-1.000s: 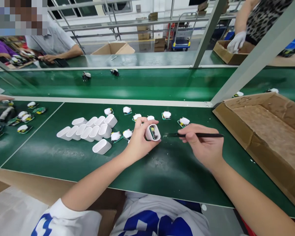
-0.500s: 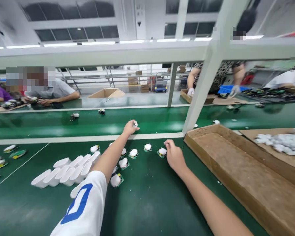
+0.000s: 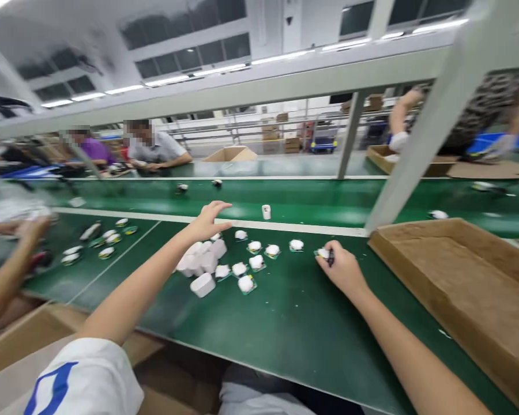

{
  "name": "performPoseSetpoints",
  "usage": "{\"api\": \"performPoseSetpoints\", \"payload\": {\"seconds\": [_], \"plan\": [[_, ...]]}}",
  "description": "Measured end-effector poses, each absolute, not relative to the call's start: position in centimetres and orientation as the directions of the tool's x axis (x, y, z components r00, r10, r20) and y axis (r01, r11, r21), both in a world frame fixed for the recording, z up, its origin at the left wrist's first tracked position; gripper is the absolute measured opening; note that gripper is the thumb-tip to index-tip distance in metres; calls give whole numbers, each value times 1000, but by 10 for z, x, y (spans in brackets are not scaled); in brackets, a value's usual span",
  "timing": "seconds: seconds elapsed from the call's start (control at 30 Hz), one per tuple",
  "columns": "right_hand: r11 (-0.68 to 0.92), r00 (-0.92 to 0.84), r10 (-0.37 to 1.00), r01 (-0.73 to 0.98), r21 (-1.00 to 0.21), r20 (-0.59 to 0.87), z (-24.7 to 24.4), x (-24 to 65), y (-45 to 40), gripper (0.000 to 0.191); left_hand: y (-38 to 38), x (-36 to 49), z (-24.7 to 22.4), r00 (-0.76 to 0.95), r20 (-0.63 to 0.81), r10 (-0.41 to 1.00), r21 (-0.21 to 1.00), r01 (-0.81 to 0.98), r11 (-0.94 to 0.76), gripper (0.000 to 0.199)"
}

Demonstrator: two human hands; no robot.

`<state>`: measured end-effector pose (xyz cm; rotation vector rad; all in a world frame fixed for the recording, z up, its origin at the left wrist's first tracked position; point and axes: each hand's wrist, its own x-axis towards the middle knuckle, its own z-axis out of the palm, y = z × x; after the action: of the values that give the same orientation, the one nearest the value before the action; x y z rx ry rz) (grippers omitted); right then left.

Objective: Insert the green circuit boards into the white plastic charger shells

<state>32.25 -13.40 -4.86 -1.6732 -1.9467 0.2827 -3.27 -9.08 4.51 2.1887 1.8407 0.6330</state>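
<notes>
My left hand (image 3: pixel 210 222) is empty, its fingers apart, above the near edge of the green belt. A white cup-like piece (image 3: pixel 266 211) stands on the belt to its right. Beneath and beside that hand, several white oval housings (image 3: pixel 203 285) sit on the green table (image 3: pixel 281 323). Several small green boards with white round parts (image 3: pixel 246 283) lie between my hands. Farther right, my right hand (image 3: pixel 337 262) has its fingers closed on a white part with a green board and something dark, low over the table.
An open cardboard tray (image 3: pixel 419 248) lies at the right, beside a slanted white post (image 3: pixel 424 132). At the left, a person's arm (image 3: pixel 12 265) reaches over more boards. Other people sit across the belt (image 3: pixel 164 199). Cardboard boxes (image 3: pixel 38 328) stand below the table's near edge.
My left hand has let go of the white piece, which now stands on the belt, and has drawn back leftward. My right hand has closed on a board part. The view has turned left.
</notes>
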Motion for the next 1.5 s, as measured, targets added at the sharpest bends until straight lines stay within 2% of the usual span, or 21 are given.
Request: {"api": "performPoseSetpoints", "payload": {"seconds": [0.07, 0.17, 0.23, 0.3, 0.37, 0.43, 0.5, 0.6, 0.67, 0.77, 0.83, 0.93, 0.97, 1.03, 1.1, 1.13, 1.2, 1.3, 1.4, 1.5], "plan": [[208, -86, 960, 858, -470, 267, -45, 321, -134, 10, -128, -63, 48, 81, 208, 975, 458, 872, -170, 53], [169, -111, 976, 931, -324, 190, -39, 320, -137, 14, -180, -89, 38, -14, 191, 982, 503, 860, -85, 44], [149, -120, 985, 956, -252, 128, -35, 322, -138, 22, -208, -91, 25, -16, 138, 990, 503, 862, -57, 37], [179, -153, 979, 961, -210, 131, -34, 326, -134, 28, -229, -84, 9, 14, 87, 996, 475, 878, -54, 36], [279, -247, 956, 932, -233, 160, -37, 331, -129, 29, -241, -72, -6, 11, 64, 998, 411, 911, -37, 40], [383, -354, 924, 870, -311, 146, -41, 334, -124, 23, -245, -61, -19, -12, 73, 997, 345, 938, -14, 37], [421, -406, 906, 835, -354, 119, -45, 334, -122, 15, -245, -52, -27, -24, 96, 995, 312, 950, -7, 28], [423, -408, 905, 845, -327, 119, -44, 332, -126, 11, -242, -43, -31, -49, 168, 985, 292, 956, -2, 21], [432, -433, 898, 833, -347, 77, -40, 332, -131, 18, -240, -36, -28, -40, 291, 956, 276, 960, -44, 16], [389, -427, 904, 841, -377, -19, -36, 334, -136, 22, -234, -23, -17, 56, 511, 858, 303, 922, -241, 9], [359, -402, 915, 846, -394, -29, -35, 334, -136, 21, -227, -10, -7, 111, 590, 799, 376, 839, -394, 11], [332, -351, 935, 817, -472, 50, -34, 331, -136, 17, -210, 15, 7, 138, 598, 789, 539, 660, -524, 17], [312, -314, 945, 786, -533, 89, -33, 330, -136, 18, -203, 25, 9, 139, 576, 805, 616, 574, -540, 21], [234, -207, 970, 618, -751, 132, -29, 326, -138, 27, -188, 47, 9, 147, 468, 872, 812, 318, -489, 32], [86, -116, 992, 255, -963, 57, -24, 322, -142, 39, -173, 70, 4, 205, 256, 945, 966, -5, -260, 45], [-10, -112, 994, 56, -998, -16, -22, 320, -145, 45, -167, 81, 0, 251, 141, 958, 983, -149, -106, 51], [-171, -160, 977, -199, -965, -140, -18, 317, -149, 52, -159, 99, -8, 319, -25, 948, 925, -352, 143, 56], [-260, -195, 958, -280, -924, -210, -19, 314, -151, 54, -155, 110, -20, 308, -172, 936, 811, -496, 312, 45], [-317, -207, 942, -294, -902, -263, -25, 312, -150, 55, -158, 108, -27, 273, -254, 928, 756, -543, 366, 45], [-325, -228, 936, -277, -904, -267, -31, 309, -149, 54, -160, 104, -33, 238, -189, 953, 833, -474, 284, 59]]}}
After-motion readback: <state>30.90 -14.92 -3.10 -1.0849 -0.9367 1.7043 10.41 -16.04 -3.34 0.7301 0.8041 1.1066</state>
